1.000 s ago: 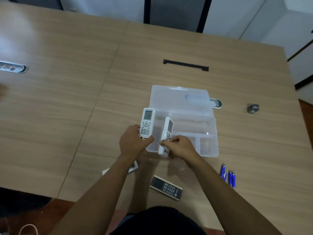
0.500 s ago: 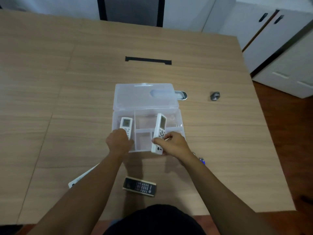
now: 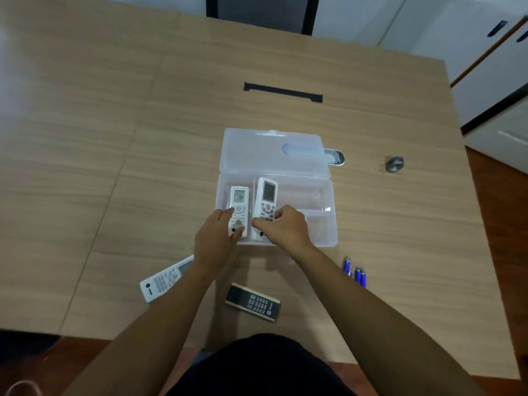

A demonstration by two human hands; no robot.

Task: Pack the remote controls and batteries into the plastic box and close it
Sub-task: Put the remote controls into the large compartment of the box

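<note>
A clear plastic box [image 3: 328, 201] lies open on the wooden table, its lid [image 3: 274, 152] folded back flat. Two white remotes lie in its left part. My left hand [image 3: 214, 241] rests on the lower end of the left white remote [image 3: 239, 200]. My right hand [image 3: 283, 227] grips the lower end of the right white remote [image 3: 267, 195]. On the table near me lie a long white remote [image 3: 163, 280] and a dark remote [image 3: 253, 302]. Several blue batteries [image 3: 355, 271] lie to the right of my right forearm.
A small grey object [image 3: 394, 163] sits on the table at the right. A metal cable port [image 3: 335, 157] shows behind the lid, and a black slot [image 3: 283, 92] lies farther back. White cabinets stand beyond the table's right edge.
Both white remotes have gone from upright over the box's front edge to lying down inside its left part. My hands have followed them in.
</note>
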